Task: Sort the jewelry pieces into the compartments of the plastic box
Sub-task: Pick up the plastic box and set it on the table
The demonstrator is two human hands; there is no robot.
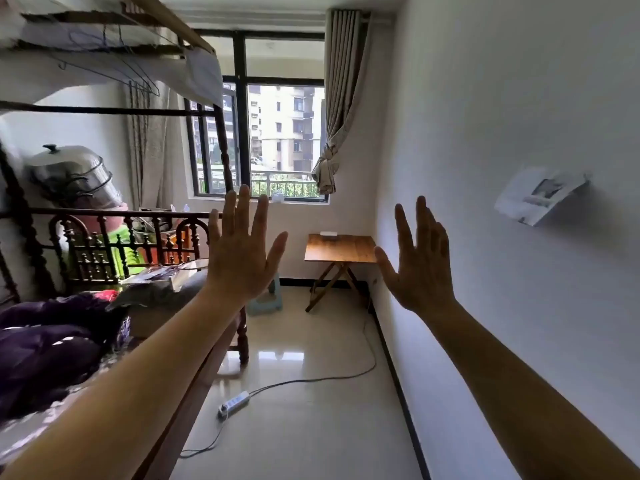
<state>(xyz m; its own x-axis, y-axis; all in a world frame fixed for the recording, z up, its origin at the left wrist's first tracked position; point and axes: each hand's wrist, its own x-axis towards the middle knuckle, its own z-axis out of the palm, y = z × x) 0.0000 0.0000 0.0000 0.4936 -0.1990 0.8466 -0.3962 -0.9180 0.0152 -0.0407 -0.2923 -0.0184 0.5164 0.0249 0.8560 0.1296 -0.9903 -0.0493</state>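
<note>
Both forearms reach out; left hand (pixel 239 251) and right hand (pixel 420 268) spread, empty, before the folding table (pixel 341 249). Jewelry unseen; handling unjudgeable.

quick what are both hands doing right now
Left hand: open, fingers spread, raised in the air, holding nothing.
Right hand: open, fingers extended, raised in the air, holding nothing.
</note>
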